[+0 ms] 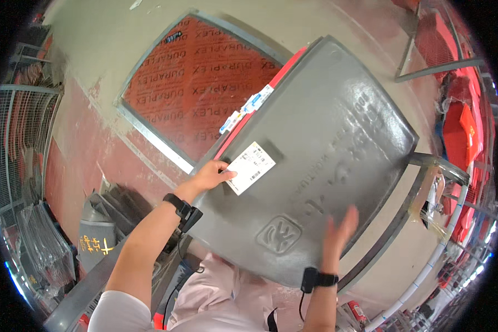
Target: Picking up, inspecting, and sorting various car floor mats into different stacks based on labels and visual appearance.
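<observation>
A large grey moulded panel [315,155] with raised characters lies tilted in front of me. My left hand [211,175] pinches the corner of a white printed label [254,167] between thumb and fingers, at the panel's left edge. The label is flat against or just above the panel; I cannot tell which. My right hand [340,232], a little blurred, is over the panel's lower right part, with thumb and fingers apart and nothing in it. A red edge [285,69] shows along the panel's upper left side, with white and blue stickers [254,102] on it.
Beyond the panel is a reddish-brown printed board [188,72] in a grey metal frame. A curved metal rail [442,166] stands at the right. Dark grey pieces [97,229] stand at the lower left, near wire racks [25,133]. Red items [462,127] line the right side.
</observation>
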Motion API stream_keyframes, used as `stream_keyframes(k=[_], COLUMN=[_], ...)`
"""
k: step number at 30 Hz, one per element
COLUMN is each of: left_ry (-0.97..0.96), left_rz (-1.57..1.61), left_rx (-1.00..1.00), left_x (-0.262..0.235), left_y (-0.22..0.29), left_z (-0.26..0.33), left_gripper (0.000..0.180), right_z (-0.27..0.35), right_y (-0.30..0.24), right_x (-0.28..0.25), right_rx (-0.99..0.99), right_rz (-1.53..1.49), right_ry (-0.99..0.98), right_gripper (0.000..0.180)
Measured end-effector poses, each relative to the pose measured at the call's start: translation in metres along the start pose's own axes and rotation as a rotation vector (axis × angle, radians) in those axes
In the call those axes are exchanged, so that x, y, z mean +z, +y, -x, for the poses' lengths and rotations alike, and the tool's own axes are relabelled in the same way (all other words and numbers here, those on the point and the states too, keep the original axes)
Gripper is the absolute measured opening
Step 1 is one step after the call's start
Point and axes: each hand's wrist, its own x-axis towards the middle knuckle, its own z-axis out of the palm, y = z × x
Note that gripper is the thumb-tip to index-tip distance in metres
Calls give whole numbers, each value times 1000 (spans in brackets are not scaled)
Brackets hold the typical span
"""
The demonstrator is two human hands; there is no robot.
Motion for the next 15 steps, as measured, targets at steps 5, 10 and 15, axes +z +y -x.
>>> stream_keyframes(k=[5, 10, 15], left_ry=[-47, 23, 301], left_rz=[54, 80, -766], left_rx=[-9, 136, 383], left_x=[8, 8, 30], left_y=[19, -8, 27], left_z=[9, 4, 45], left_gripper=[26, 21, 40], right_z=[-93, -147, -219], right_y=[-132, -181, -270], right_x=[65, 73, 26], right_rx=[17, -201, -885], right_rz=[-970, -440, -636], right_ry=[-878, -950, -121], right_gripper=[40, 23, 23])
